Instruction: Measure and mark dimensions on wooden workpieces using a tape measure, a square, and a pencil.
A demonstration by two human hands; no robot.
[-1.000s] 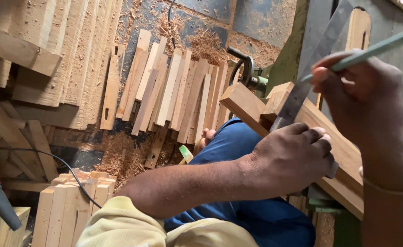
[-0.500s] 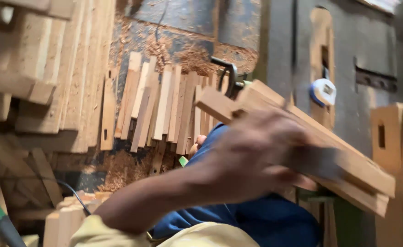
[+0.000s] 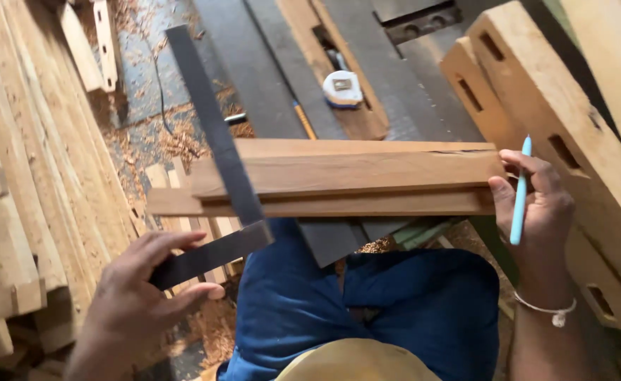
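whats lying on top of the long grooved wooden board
A dark metal try square has its blade laid across the long grooved wooden board near its left end; the left hand holds its stock. The blade hides a strip of board beneath.

Steel square [image 3: 215,152] across rebated wooden board [image 3: 346,176], hands at either end.

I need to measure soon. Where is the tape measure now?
In the head view, the white tape measure lies at top centre on the grey machine table, beyond the wooden piece, with a pencil just to its left.
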